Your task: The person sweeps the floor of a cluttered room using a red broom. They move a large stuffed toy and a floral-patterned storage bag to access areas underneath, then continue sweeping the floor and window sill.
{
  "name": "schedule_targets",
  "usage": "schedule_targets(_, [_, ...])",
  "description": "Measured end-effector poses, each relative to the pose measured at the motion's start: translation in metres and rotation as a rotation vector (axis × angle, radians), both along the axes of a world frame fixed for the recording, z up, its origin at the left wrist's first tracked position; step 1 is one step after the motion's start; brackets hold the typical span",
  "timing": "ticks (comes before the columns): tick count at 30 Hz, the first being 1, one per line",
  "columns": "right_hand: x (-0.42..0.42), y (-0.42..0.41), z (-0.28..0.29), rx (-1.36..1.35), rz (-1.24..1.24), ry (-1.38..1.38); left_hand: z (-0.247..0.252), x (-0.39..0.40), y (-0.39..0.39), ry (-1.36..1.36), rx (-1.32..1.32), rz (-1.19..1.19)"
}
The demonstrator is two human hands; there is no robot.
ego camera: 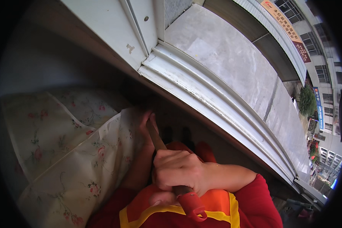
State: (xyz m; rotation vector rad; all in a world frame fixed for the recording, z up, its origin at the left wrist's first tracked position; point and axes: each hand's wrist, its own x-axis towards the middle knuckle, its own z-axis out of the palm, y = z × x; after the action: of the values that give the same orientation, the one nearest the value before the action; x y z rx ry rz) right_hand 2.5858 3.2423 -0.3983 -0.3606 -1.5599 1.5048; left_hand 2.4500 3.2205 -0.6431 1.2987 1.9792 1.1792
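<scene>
My right hand (178, 171) grips a wooden pole (156, 138) near its upper end, in front of my chest. A red plastic cap (191, 203) with a hanging loop sits on that end. Farther down the pole my left hand (149, 126) is wrapped around it, partly in shadow. The pole's lower end is lost in the dark, so what it carries cannot be seen. Beside my left forearm hangs a pale floral cloth or plastic cover (82, 159).
A white sliding-window track (205, 99) runs diagonally at the right, meeting a white frame (134, 31). Beyond it lies a grey outdoor ledge (233, 62); buildings stand past that. Feet show dimly on the floor below.
</scene>
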Motion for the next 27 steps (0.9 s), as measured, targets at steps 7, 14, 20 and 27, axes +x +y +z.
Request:
schedule_targets(7, [0.033, -0.005, 0.002, -0.026, 0.194, -0.046, 0.0, -0.026, -0.001, -0.094, -0.229, -0.531])
schedule_targets(14, [0.068, -0.014, 0.04, -0.083, 0.033, -0.168, 0.052, -0.034, 0.038, -0.034, -0.455, -0.86])
schedule_targets(20, [0.064, -0.029, 0.031, -0.325, -0.391, -0.114, 0.048, 0.002, 0.023, 0.013, -0.066, -0.464])
schedule_targets(27, [0.094, -0.029, 0.05, -0.189, -0.162, -0.439, 0.022, 0.021, -0.002, -0.161, -0.329, -0.652])
